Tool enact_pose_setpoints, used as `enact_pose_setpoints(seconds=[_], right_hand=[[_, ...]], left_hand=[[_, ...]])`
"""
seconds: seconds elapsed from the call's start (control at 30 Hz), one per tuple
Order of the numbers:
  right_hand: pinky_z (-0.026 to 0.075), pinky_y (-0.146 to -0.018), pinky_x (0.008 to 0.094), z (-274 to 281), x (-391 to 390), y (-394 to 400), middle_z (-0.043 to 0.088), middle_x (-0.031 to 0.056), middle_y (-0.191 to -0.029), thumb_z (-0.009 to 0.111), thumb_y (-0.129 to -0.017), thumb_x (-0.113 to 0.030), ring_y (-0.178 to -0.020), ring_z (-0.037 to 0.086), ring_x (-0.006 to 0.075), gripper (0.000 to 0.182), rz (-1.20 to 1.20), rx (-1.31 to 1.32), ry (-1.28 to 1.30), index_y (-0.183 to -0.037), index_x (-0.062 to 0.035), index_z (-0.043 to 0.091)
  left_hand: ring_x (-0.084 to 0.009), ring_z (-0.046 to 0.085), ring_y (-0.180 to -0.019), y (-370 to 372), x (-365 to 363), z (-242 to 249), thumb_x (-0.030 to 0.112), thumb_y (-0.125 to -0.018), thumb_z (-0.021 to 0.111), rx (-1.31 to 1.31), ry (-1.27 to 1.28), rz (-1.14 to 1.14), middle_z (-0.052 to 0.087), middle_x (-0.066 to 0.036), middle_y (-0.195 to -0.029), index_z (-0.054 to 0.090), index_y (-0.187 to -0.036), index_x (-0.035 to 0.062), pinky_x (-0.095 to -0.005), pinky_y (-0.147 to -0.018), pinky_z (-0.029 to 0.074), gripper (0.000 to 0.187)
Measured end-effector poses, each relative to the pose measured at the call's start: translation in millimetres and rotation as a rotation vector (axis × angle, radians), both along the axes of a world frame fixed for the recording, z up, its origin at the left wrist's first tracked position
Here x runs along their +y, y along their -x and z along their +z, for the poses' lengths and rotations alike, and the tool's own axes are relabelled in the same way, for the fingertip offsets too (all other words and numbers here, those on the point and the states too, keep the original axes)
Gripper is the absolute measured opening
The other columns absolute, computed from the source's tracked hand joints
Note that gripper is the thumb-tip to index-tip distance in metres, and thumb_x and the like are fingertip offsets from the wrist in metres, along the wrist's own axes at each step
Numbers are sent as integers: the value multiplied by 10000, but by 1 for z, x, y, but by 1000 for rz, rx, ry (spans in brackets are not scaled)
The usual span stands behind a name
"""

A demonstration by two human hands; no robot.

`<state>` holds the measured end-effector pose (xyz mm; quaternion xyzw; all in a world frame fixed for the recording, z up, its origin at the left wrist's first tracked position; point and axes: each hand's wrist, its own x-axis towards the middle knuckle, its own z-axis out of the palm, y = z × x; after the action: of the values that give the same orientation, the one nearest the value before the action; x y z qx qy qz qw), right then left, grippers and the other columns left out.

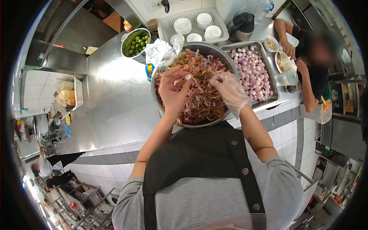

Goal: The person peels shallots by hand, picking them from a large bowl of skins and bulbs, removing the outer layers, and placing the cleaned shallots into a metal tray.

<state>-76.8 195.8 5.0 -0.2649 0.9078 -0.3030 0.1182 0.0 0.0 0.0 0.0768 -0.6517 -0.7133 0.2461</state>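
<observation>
Both hands work in a big metal bowl of purple-brown peelings at the counter edge.

I see the steel counter (115,96) first, then the bowl (226,57) heaped with shallot skins (203,92), or so they look to me through the warped lens. Just beside it on the right sits a tray of peeled shallots (251,71); behind it, a white basket of small bowls (195,25), a dark kettle (242,26) and a bowl of limes (137,41). My right hand (229,89), in a clear glove, lies half-curled on the heap; whether it grips anything I cannot tell. My bare left hand (173,90) pinches a pale piece (188,77) at its fingertips. A co-worker's hand (288,49) reaches toward plates at the far right.
</observation>
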Motion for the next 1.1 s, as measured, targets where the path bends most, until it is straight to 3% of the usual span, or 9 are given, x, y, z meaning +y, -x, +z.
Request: enact_pose_setpoints(seconds=[0.17, 0.37, 0.67, 0.73, 0.83, 0.9, 0.97, 1.0, 1.1], right_hand=[[480, -898, 363, 15, 8, 2, 691, 108, -920, 696, -866, -258, -939, 652, 261, 315, -229, -243, 188, -1067, -16, 701], [485, -870, 311, 30, 5, 3, 715, 82, -948, 700, -878, -218, -924, 639, 146, 286, -63, -653, 453, -1075, -11, 724], [488, -896, 316, -8, 76, 46, 726, 110, -965, 742, -817, -254, -942, 665, 208, 342, -417, -360, 377, -1074, -28, 738], [481, -951, 340, 6, 84, 52, 688, 167, -1171, 732, -815, -249, -1055, 655, 265, 485, -645, -356, 415, -1234, -14, 666], [466, -972, 387, 2, 87, 55, 591, 208, -1314, 680, -856, -268, -1153, 599, 339, 604, -585, -216, 375, -1376, -6, 520], [459, -982, 410, -29, 97, 58, 543, 228, -1386, 653, -876, -278, -1202, 571, 376, 667, -558, -153, 347, -1447, -2, 447], [440, -990, 452, -92, 110, 78, 549, 281, -1332, 558, -931, -288, -1176, 552, 442, 552, -52, 237, -89, -1380, 23, 481], [414, -1009, 481, -17, 60, 50, 533, 316, -1315, 472, -966, -259, -1161, 531, 480, 435, -378, -50, 5, -1284, 35, 518], [384, -1060, 484, -11, 41, 30, 514, 307, -1355, 438, -987, -255, -1221, 514, 460, 436, -271, -34, 37, -1282, 58, 512]], left_hand=[[-147, 648, -1035, -2, 14, -1, -132, -827, 686, -32, -2, -35, 637, -89, -1061, 510, -1242, 10, -286, -896, 579, 472], [-167, 678, -1010, 3, 32, 2, -135, -819, 683, -61, 296, -220, 636, -98, -1108, 588, -1207, -2, -287, -869, 605, 421], [-317, 683, -927, 76, -3, 18, -35, -797, 690, -84, 779, -370, 659, -191, -1050, 678, -1072, -13, -377, -858, 574, 277], [-371, 664, -920, 109, -14, 17, 14, -812, 688, -64, 874, -307, 658, -236, -1006, 681, -1011, -34, -419, -854, 539, 205], [-357, 704, -912, 152, -15, 10, -12, -827, 650, -75, 1046, -349, 701, -220, -1007, 706, -987, -2, -424, -775, 576, 170], [-389, 691, -932, 169, 4, 1, -22, -802, 643, -475, 1335, -589, 711, -225, -955, 714, -927, -12, -465, -787, 557, 144], [-394, 694, -939, 172, 2, -40, 16, -812, 649, -394, 1461, -627, 709, -235, -972, 720, -930, -11, -462, -785, 568, 141], [-398, 698, -946, 184, 0, -48, 53, -821, 654, -306, 1593, -650, 707, -244, -990, 726, -933, -10, -459, -782, 578, 147], [-370, 710, -939, 175, -4, -45, 52, -828, 642, -425, 1633, -593, 721, -222, -965, 737, -914, -2, -457, -790, 586, 139]])
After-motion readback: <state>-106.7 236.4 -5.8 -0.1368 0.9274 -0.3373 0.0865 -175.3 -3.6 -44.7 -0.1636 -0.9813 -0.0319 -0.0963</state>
